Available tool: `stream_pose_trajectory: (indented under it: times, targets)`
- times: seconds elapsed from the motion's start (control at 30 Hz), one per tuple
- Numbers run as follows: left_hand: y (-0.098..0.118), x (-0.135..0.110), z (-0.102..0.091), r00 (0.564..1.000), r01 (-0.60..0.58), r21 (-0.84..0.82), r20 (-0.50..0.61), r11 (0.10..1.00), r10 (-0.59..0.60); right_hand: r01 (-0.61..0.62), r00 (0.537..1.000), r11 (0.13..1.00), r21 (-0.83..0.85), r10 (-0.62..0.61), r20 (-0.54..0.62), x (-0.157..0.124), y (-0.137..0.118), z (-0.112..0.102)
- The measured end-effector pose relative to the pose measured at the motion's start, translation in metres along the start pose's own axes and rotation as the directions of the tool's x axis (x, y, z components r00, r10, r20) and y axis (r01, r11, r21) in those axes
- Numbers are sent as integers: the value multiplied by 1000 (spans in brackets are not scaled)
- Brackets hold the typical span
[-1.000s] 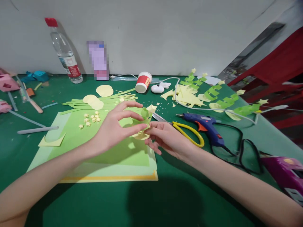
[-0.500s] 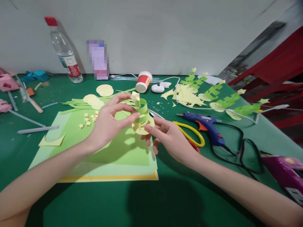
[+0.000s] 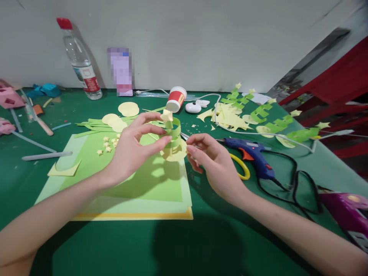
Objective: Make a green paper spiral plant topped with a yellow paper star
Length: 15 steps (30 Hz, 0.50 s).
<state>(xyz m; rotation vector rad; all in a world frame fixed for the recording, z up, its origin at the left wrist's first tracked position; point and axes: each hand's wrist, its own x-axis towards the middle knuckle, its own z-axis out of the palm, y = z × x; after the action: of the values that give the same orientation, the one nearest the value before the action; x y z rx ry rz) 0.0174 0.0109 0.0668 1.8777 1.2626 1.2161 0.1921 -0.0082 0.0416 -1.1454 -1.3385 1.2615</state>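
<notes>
Between the thumb and fingers of my left hand (image 3: 130,143) is a paper spiral tree (image 3: 176,143), pinched near its upper part. It has a curled green strip, a small folded yellow star on top and a round yellow paper base, and is held above the stacked paper sheets (image 3: 155,188). My right hand (image 3: 217,165) is closed in a pinch at the right rim of the base. Whether its fingertips grip the rim or some tiny bit beside it, I cannot make out. Small paper stars (image 3: 107,145) lie on the sheets left of my left hand.
On the right lie a blue glue gun (image 3: 250,151) with a black cord, yellow-handled scissors (image 3: 243,168) and several green spirals (image 3: 278,124) on yellow discs. Behind are paper scraps (image 3: 230,115), a tipped paper cup (image 3: 176,99), a white cable, a bottle (image 3: 82,65) and green strips (image 3: 97,125).
My right hand has shifted right, its thumb coming off the top of the yellow base to the rim. My left hand keeps its pinch on the spiral tree.
</notes>
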Motion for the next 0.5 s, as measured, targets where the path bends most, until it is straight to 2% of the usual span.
stream_pose_trajectory:
  times: [0.1, 0.23, 0.5]
  targets:
    - [0, 0, 0, 1000, -9, -16, -1, 1000, 9, -116, 990, 993, 37, 113, 80, 1, -4, -1]
    - [-2, -1, 2, 1000, -10, -53, 15, 999, 11, -335, 915, 941, 48, 313, 256, 4, -4, 0]
    - [-4, -3, 5, 995, -70, -130, 65, 989, 79, -403, 888, 908, 113, 358, 288, 5, -2, 1]
